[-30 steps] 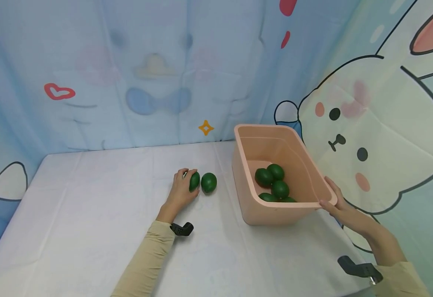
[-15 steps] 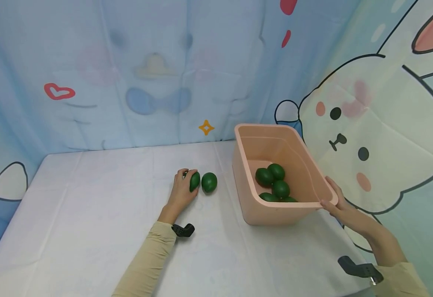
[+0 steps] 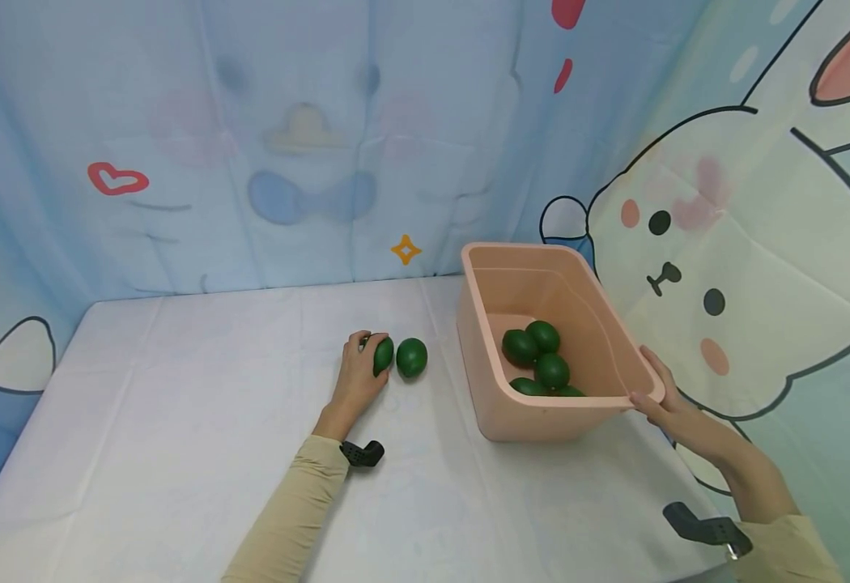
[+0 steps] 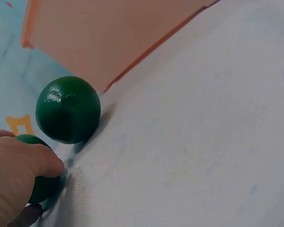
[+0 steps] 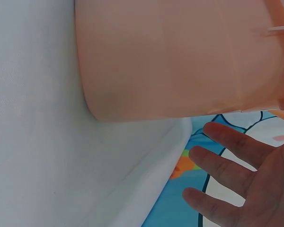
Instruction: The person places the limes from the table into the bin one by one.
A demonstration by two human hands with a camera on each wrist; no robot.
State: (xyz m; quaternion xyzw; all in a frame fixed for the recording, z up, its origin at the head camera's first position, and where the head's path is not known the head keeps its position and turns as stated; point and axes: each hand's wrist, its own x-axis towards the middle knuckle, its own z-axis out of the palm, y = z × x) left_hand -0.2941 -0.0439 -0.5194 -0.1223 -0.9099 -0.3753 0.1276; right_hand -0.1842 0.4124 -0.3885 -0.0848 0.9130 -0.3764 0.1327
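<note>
In the head view my left hand (image 3: pixel 358 374) grips a dark green lime (image 3: pixel 384 356) on the white table. Fingers and thumb curl round it, covering part of it. Just to its right sits a second lime (image 3: pixel 412 358), which looks glossy and round in the left wrist view. A peach plastic bin (image 3: pixel 541 421) stands at the right with several limes (image 3: pixel 552 371) inside. My right hand (image 3: pixel 680 417) holds the bin's near right corner at the rim. In the right wrist view, three straight, spread fingers (image 5: pixel 222 168) show below the bin; thumb and index are out of that view.
A white cloth covers the table (image 3: pixel 177 421); its right edge runs beneath my right forearm. Blue printed curtain (image 3: pixel 308 146) hangs along the back, and a rabbit-print sheet (image 3: pixel 760 283) closes off the right side.
</note>
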